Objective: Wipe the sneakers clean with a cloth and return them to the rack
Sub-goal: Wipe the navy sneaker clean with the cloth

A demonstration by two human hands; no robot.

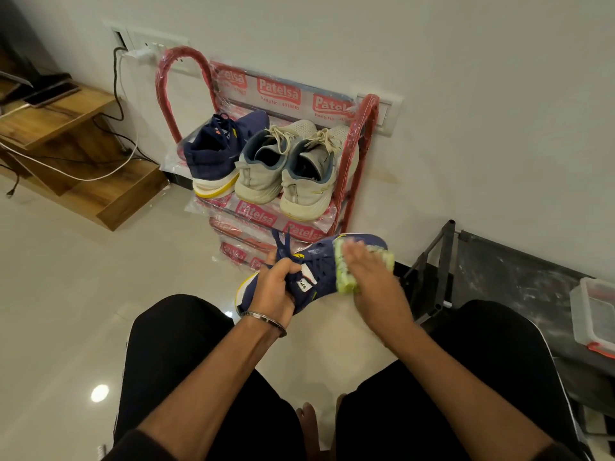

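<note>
My left hand (274,289) grips the navy sneaker (319,271) at its tongue and laces, holding it above the floor below the rack (357,154); I should keep it steady while my right hand (372,277) presses the green cloth (346,271) flat over the toe, fingers blurred

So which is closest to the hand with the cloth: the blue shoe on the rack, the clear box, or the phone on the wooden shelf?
From the right hand:
1. Blue shoe on the rack, up and to the left.
2. Clear box, far right; nearly as close, hard to call.
3. Phone, far upper left on the wooden shelf, clearly farthest.
</note>
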